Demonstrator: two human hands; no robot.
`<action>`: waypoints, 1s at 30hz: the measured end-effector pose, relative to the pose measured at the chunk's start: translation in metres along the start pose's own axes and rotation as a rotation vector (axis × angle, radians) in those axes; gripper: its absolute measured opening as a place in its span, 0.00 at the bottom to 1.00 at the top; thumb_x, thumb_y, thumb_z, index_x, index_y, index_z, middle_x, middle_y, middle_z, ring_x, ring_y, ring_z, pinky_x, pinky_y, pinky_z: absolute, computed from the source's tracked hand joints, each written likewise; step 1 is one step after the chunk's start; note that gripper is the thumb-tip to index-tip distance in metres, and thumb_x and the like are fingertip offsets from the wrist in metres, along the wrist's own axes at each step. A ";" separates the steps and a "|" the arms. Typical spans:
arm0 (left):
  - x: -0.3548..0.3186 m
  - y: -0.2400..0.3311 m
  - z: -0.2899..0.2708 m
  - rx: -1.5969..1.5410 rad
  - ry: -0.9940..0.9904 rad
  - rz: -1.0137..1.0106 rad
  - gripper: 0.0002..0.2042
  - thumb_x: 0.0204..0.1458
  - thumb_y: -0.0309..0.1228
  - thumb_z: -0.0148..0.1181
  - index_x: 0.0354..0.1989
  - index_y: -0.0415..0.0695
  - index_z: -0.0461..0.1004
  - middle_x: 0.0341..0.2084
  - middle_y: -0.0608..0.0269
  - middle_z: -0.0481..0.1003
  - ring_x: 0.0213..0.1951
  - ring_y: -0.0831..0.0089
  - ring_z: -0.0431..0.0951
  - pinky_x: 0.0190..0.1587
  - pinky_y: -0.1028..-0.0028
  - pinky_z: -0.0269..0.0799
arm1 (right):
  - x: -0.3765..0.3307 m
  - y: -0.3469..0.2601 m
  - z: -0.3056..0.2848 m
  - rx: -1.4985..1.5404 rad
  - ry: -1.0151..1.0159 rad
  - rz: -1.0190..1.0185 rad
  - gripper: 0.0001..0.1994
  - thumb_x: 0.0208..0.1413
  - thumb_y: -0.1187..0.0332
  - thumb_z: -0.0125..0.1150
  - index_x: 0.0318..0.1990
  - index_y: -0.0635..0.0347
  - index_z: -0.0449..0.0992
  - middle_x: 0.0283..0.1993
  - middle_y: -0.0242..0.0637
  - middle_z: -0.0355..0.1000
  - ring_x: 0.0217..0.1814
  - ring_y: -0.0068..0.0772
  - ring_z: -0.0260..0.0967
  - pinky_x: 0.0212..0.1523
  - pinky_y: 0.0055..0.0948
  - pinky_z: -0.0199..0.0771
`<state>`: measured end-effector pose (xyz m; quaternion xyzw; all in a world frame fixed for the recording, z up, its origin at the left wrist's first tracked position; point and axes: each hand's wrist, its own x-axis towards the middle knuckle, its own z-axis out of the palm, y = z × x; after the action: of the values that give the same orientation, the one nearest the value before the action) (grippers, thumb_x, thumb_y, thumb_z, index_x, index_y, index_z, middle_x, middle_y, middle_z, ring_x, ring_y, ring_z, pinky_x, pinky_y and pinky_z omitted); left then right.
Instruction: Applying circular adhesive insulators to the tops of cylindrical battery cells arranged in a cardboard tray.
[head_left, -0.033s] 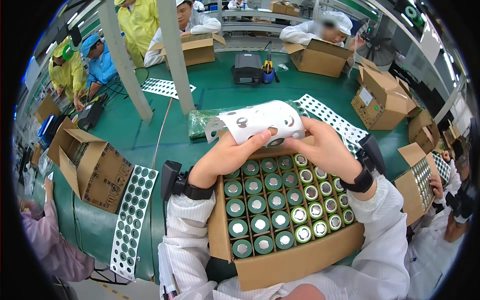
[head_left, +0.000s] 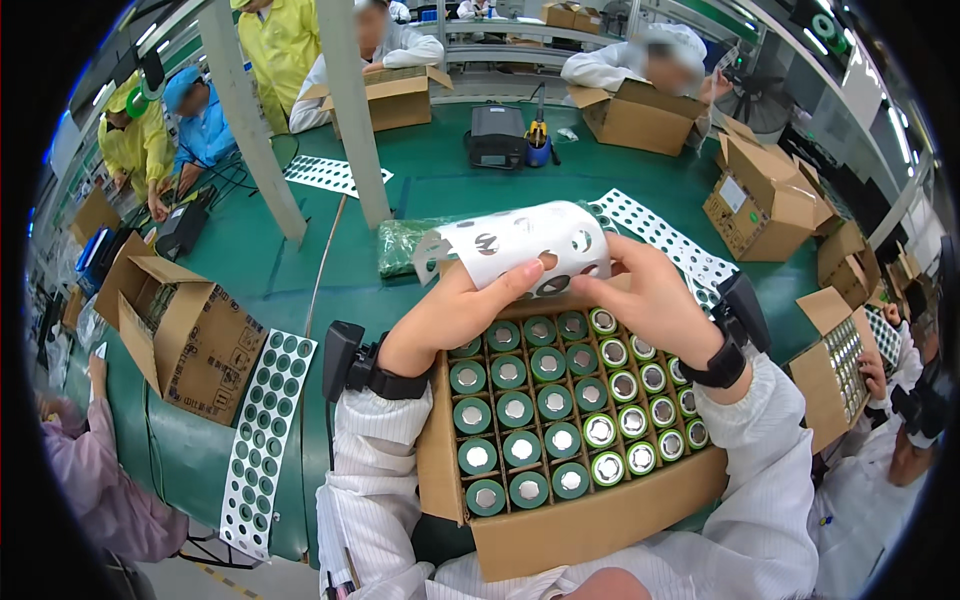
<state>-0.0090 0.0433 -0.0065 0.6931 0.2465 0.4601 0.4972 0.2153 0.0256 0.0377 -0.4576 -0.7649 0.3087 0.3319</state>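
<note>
My left hand (head_left: 455,310) and my right hand (head_left: 650,300) together hold a curled white sheet with round holes (head_left: 520,245), one hand at each end. The sheet hangs just above the far edge of an open cardboard box (head_left: 590,530) that sits right in front of me. Upright cylindrical cells (head_left: 540,400) fill the box in a grid; most have green-ringed tops and those toward the right look more silvery. Both wrists wear black bands.
An open cardboard box (head_left: 180,330) lies on the green table at left, beside a flat holed sheet (head_left: 265,430). Another holed sheet (head_left: 665,240) and a green bag (head_left: 400,245) lie beyond my hands. Two white posts (head_left: 355,110), a black device (head_left: 497,135), more boxes (head_left: 760,200) and several co-workers surround the table.
</note>
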 end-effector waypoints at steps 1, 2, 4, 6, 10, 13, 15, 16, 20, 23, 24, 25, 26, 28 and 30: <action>-0.001 0.002 -0.002 0.001 -0.032 -0.009 0.15 0.61 0.34 0.55 0.53 0.39 0.72 0.47 0.65 0.74 0.49 0.76 0.71 0.50 0.73 0.68 | 0.000 0.007 0.002 0.043 0.025 -0.031 0.13 0.56 0.67 0.63 0.44 0.67 0.73 0.36 0.36 0.75 0.35 0.20 0.70 0.38 0.22 0.70; -0.002 0.003 -0.004 0.001 -0.065 -0.018 0.16 0.60 0.34 0.56 0.53 0.39 0.72 0.47 0.65 0.74 0.49 0.75 0.71 0.50 0.73 0.68 | 0.001 0.008 -0.001 0.042 0.022 -0.030 0.13 0.56 0.67 0.63 0.44 0.67 0.73 0.36 0.36 0.75 0.35 0.20 0.70 0.38 0.22 0.70; -0.001 0.002 0.000 -0.101 -0.083 0.042 0.17 0.60 0.34 0.56 0.54 0.39 0.71 0.49 0.64 0.73 0.50 0.75 0.71 0.51 0.72 0.68 | 0.004 0.012 -0.005 0.205 0.017 -0.030 0.13 0.59 0.66 0.60 0.44 0.68 0.74 0.37 0.31 0.75 0.35 0.17 0.68 0.36 0.20 0.68; 0.000 0.001 0.000 -0.032 -0.070 0.121 0.18 0.60 0.34 0.57 0.55 0.38 0.70 0.49 0.64 0.72 0.50 0.75 0.70 0.52 0.73 0.68 | 0.003 0.013 -0.006 0.273 0.011 -0.008 0.12 0.59 0.66 0.59 0.43 0.66 0.74 0.37 0.30 0.74 0.36 0.16 0.67 0.38 0.19 0.67; 0.003 0.000 -0.001 -0.009 -0.068 0.069 0.18 0.62 0.34 0.52 0.57 0.37 0.68 0.52 0.64 0.71 0.53 0.75 0.68 0.56 0.73 0.62 | 0.007 0.019 -0.011 0.456 0.007 -0.015 0.10 0.62 0.64 0.58 0.42 0.62 0.74 0.38 0.26 0.73 0.40 0.12 0.64 0.42 0.16 0.63; 0.006 -0.003 -0.006 0.057 -0.112 -0.049 0.16 0.64 0.35 0.49 0.52 0.36 0.72 0.46 0.67 0.74 0.49 0.79 0.69 0.52 0.75 0.64 | 0.010 0.027 -0.012 0.604 0.093 -0.044 0.08 0.62 0.64 0.56 0.42 0.59 0.74 0.38 0.24 0.73 0.36 0.11 0.63 0.39 0.15 0.62; 0.006 -0.006 -0.003 0.053 -0.091 -0.042 0.16 0.64 0.36 0.49 0.51 0.36 0.72 0.45 0.67 0.74 0.48 0.80 0.69 0.52 0.76 0.64 | 0.011 0.027 -0.014 0.589 0.115 -0.056 0.08 0.63 0.65 0.56 0.41 0.59 0.74 0.38 0.25 0.73 0.36 0.11 0.63 0.40 0.15 0.62; 0.007 -0.007 -0.001 0.051 -0.069 -0.031 0.16 0.65 0.37 0.48 0.50 0.36 0.73 0.44 0.68 0.74 0.47 0.81 0.69 0.51 0.76 0.64 | 0.011 0.024 -0.015 0.571 0.137 -0.074 0.08 0.63 0.65 0.56 0.41 0.60 0.73 0.39 0.25 0.73 0.36 0.12 0.63 0.40 0.15 0.62; 0.004 -0.003 -0.002 0.063 0.004 -0.006 0.17 0.65 0.38 0.48 0.49 0.36 0.73 0.43 0.68 0.75 0.45 0.81 0.69 0.50 0.77 0.64 | -0.001 0.015 -0.014 -0.120 0.520 -0.364 0.08 0.53 0.71 0.64 0.37 0.60 0.72 0.34 0.29 0.71 0.35 0.22 0.65 0.39 0.21 0.63; 0.008 -0.007 -0.003 0.088 0.006 -0.020 0.17 0.65 0.38 0.47 0.49 0.35 0.74 0.42 0.68 0.75 0.45 0.81 0.70 0.50 0.77 0.64 | -0.024 0.003 -0.007 -0.312 0.051 -0.433 0.12 0.45 0.68 0.70 0.31 0.59 0.71 0.30 0.34 0.67 0.35 0.36 0.66 0.39 0.31 0.65; 0.008 -0.011 -0.002 0.085 0.015 -0.019 0.17 0.65 0.38 0.47 0.49 0.35 0.74 0.42 0.68 0.75 0.46 0.81 0.70 0.50 0.77 0.64 | -0.028 0.000 0.003 -0.331 -0.030 -0.394 0.15 0.43 0.64 0.72 0.30 0.58 0.71 0.32 0.37 0.67 0.39 0.40 0.66 0.43 0.35 0.66; 0.009 -0.012 -0.001 0.078 0.020 -0.016 0.18 0.65 0.38 0.47 0.49 0.35 0.74 0.42 0.68 0.75 0.46 0.81 0.70 0.50 0.77 0.64 | -0.028 0.001 0.011 -0.330 -0.029 -0.389 0.16 0.42 0.62 0.73 0.29 0.58 0.70 0.34 0.38 0.67 0.41 0.41 0.65 0.44 0.36 0.66; 0.008 -0.009 0.000 0.078 0.019 -0.014 0.18 0.65 0.38 0.47 0.49 0.35 0.74 0.42 0.68 0.75 0.46 0.81 0.70 0.50 0.77 0.64 | -0.027 0.005 0.017 -0.329 -0.028 -0.385 0.17 0.42 0.61 0.74 0.29 0.57 0.70 0.36 0.39 0.66 0.44 0.42 0.64 0.46 0.36 0.66; 0.007 -0.003 0.001 0.078 0.017 -0.004 0.18 0.66 0.38 0.47 0.49 0.34 0.73 0.43 0.67 0.75 0.46 0.80 0.70 0.51 0.77 0.64 | -0.022 0.015 0.021 -0.289 -0.096 -0.335 0.17 0.42 0.60 0.74 0.29 0.57 0.70 0.38 0.39 0.66 0.45 0.43 0.63 0.47 0.36 0.66; 0.007 -0.008 0.000 0.057 0.005 -0.015 0.18 0.66 0.38 0.47 0.50 0.34 0.73 0.44 0.67 0.75 0.47 0.80 0.70 0.52 0.76 0.64 | -0.019 0.018 0.023 -0.251 -0.165 -0.286 0.18 0.42 0.59 0.74 0.29 0.57 0.70 0.40 0.40 0.66 0.47 0.44 0.63 0.47 0.37 0.65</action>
<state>-0.0047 0.0516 -0.0112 0.7038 0.2658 0.4511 0.4802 0.2133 0.0119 0.0059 -0.3552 -0.8792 0.1972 0.2489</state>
